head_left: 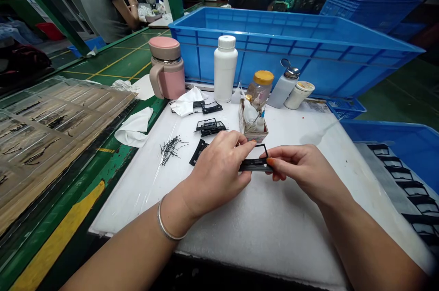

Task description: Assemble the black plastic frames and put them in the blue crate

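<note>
A thin black plastic frame (255, 166) has a hollow rectangular centre.

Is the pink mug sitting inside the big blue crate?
No, the pink mug stands outside the big blue crate, in front of its near wall.

Silver bangle (167, 223) on L wrist (178, 206), orange fingertip cover (270, 161) on R hand (305, 170).

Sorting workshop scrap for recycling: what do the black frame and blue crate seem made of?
The black frame looks like matte moulded plastic, though the look leaves that open. The blue crate looks like moulded plastic: slightly glossy, with cast-in ribs.
</note>
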### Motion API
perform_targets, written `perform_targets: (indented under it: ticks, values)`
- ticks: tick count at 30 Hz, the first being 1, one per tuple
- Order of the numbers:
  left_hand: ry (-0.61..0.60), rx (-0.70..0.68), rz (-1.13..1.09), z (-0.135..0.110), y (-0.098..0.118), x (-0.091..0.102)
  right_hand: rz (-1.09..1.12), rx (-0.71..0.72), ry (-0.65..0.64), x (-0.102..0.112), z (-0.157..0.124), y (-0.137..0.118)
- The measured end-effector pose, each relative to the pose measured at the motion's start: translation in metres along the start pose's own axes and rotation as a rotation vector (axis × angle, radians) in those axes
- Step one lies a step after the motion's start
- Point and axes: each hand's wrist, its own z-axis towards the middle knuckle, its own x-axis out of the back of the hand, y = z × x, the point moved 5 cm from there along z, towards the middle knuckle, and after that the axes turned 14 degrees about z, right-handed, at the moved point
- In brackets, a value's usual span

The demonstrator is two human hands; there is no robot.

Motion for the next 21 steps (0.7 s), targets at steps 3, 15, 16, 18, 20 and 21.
perform_targets:
  ticks: [3,15,16,18,20,21]
  values:
    - [0.011,-0.004,0.000,0.0001,0.0002,0.0001,0.000,0.005,-0.004,-0.0009,0.0004,-0.0011]
    - [0.057,-0.033,-0.001,-0.0020,0.0007,-0.0008,0.007,-0.014,-0.022,-0.0022,0.0015,0.0001]
    - [0.063,-0.037,-0.007,-0.0018,0.0006,-0.0006,0.010,-0.017,-0.025,-0.0019,0.0016,0.0004]
    - [0.071,-0.040,-0.014,-0.0015,0.0003,-0.0003,0.014,-0.021,-0.033,-0.0020,0.0016,0.0007]
    - [0.073,-0.043,-0.016,-0.0012,-0.0001,-0.0002,0.018,-0.022,-0.033,-0.0023,0.0016,0.0005]
    - [0.074,-0.044,-0.017,-0.0011,-0.0003,-0.0002,0.019,-0.021,-0.030,-0.0026,0.0018,0.0002]
